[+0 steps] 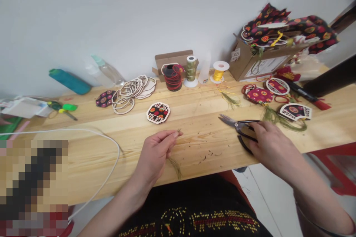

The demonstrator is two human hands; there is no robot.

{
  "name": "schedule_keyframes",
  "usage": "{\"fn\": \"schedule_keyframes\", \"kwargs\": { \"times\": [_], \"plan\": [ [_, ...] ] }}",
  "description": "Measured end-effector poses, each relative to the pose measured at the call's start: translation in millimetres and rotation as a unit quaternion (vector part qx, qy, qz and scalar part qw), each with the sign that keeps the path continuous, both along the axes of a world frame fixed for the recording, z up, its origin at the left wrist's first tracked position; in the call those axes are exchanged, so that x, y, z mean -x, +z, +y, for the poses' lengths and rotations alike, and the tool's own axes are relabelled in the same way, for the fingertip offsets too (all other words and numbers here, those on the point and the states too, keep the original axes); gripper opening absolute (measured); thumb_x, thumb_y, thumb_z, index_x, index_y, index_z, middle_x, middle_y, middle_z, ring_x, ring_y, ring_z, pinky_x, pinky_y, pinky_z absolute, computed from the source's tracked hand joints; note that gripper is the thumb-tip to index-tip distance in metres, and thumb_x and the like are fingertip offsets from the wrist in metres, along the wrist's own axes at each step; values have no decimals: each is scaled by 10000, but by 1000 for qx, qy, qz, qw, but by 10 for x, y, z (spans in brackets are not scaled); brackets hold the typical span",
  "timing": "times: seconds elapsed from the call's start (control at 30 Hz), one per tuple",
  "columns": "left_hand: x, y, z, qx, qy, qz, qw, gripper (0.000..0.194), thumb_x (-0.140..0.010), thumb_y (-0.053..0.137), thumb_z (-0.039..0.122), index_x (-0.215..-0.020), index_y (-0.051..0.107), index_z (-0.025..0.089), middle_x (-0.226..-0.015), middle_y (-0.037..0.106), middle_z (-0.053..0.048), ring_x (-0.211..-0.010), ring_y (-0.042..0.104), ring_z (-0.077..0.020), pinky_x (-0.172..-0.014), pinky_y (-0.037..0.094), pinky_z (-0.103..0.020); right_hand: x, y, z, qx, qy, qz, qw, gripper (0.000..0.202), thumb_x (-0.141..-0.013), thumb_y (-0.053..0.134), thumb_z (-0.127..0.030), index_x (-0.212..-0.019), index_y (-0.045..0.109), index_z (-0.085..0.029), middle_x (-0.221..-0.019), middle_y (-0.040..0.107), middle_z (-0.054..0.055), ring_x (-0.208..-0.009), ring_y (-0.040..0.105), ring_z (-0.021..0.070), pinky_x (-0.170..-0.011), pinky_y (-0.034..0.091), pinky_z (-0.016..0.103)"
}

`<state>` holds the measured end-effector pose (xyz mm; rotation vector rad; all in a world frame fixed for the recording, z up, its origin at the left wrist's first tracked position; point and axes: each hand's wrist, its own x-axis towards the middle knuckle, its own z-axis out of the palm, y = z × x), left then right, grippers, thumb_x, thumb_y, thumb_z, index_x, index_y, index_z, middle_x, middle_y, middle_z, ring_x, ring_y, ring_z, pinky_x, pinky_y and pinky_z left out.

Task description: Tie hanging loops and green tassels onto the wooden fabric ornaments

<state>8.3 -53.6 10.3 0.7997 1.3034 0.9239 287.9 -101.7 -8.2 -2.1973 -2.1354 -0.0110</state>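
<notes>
Near the table's front edge, my left hand (159,150) pinches a small bunch of olive-green threads (175,166). Their tips poke out between thumb and forefinger, and the loose ends hang below the palm. To the right, my right hand (271,140) has its fingers on the black handles of a pair of scissors (236,125). The blades are slightly parted and point left, low over the wood; whether they touch it I cannot tell. Just beyond my left hand lies a wooden-framed ornament (158,113) with dark patterned fabric.
Behind stand a red cord spool (172,77), a green thread spool (191,72) and a yellow spool (219,72). Wooden frames (133,90) are piled left. Finished ornaments (258,94) and a stuffed cardboard box (256,59) are right. A white cable (118,152) curves at left.
</notes>
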Motion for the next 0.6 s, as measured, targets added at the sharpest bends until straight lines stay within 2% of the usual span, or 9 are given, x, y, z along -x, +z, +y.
{"fn": "schedule_keyframes", "kwargs": {
  "times": [0.1,0.17,0.27,0.33,0.43,0.6],
  "plan": [
    [1,-4,-6,-9,-1,8,1000,166,-632,729,279,-742,737,155,-652,654,-25,-449,321,-42,-414,218,-194,103,95,12,8,-1,99,995,316,-756,482,-251,-1022,579,-110,-975,560,146,-814,578,251,-718,481,375],
    [-4,-8,-6,-7,-1,10,1000,159,-631,727,277,-736,737,157,-663,663,-25,-446,325,-40,-413,221,-191,214,172,12,28,27,213,976,285,-781,505,-287,-1011,586,-140,-940,568,110,-774,573,207,-698,480,336],
    [-13,-9,-1,-2,-2,14,1000,162,-639,725,278,-749,738,159,-637,650,-10,-438,323,-35,-410,218,-183,405,277,5,95,93,394,909,250,-787,562,-322,-978,590,-162,-839,572,54,-718,542,159,-630,459,273],
    [-18,-4,0,-10,-3,15,1000,167,-645,723,282,-757,740,159,-630,647,-8,-437,320,-34,-408,216,-182,507,326,3,141,123,470,862,283,-760,608,-358,-955,592,-154,-808,562,38,-681,513,141,-582,431,254],
    [-15,10,-5,-23,0,15,1000,174,-646,720,288,-756,743,155,-657,667,-25,-436,314,-33,-407,213,-186,584,371,12,185,133,511,829,327,-731,635,-404,-932,599,-148,-770,538,20,-653,471,129,-550,386,244],
    [20,34,-22,-28,17,24,999,160,-647,711,282,-749,742,163,-717,694,-42,-436,309,-29,-413,206,-190,628,383,68,270,111,484,825,285,-781,582,-433,-828,605,-153,-650,459,-18,-585,379,102,-514,307,235]
  ]
}}
